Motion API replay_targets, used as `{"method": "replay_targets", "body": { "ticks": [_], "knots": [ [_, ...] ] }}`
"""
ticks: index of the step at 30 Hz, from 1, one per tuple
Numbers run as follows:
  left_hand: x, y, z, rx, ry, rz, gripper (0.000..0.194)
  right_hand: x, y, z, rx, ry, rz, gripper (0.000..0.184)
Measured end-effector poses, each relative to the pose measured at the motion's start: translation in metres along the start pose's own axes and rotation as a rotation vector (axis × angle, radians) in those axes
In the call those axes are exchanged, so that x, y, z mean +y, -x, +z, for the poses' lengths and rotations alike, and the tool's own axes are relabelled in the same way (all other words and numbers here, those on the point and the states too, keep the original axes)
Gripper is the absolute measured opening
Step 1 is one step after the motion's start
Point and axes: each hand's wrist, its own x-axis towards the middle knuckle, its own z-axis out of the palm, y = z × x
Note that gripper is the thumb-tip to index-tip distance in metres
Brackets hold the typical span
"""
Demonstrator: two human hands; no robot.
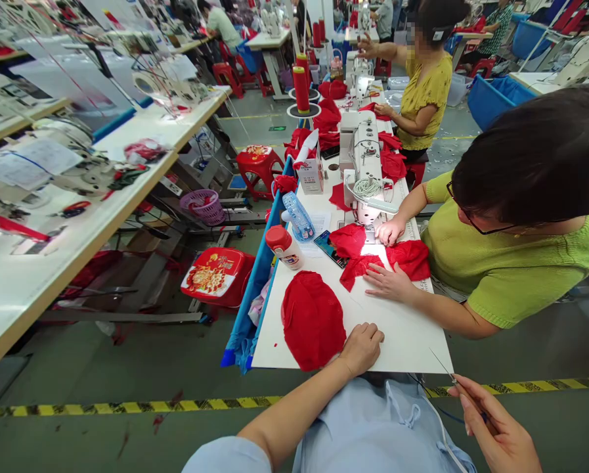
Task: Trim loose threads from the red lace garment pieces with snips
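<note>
The right hand grips a thin pointed tool at the lower right. The left hand, bottom centre, rests curled on the white table; whether it grips anything I cannot tell. Red fabric lies beside it, a sewing machine beyond, upper centre.

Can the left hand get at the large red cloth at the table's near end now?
Likely yes: the left hand rests on the white table close beside the large red cloth, with nothing visible standing between them.
</note>
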Motion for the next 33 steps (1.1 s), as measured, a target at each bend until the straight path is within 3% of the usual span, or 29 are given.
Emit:
{"method": "replay_targets", "body": {
  "ticks": [5, 12, 33],
  "knots": [
    [0.001, 0.0, -0.002, -0.004, 0.006, 0.001, 0.018, -0.003, 0.003, 0.004, 0.011, -0.007, 0.003, 0.048],
    [0.002, 0.001, -0.003, -0.017, -0.001, -0.003, 0.016, 0.01, -0.008, -0.005, -0.138, 0.089, -0.007, 0.047],
    [0.002, 0.0, -0.002, -0.044, 0.018, 0.003, 0.016, 0.012, -0.006, 0.002, -0.121, 0.085, -0.067, 0.043]
  ]
}}
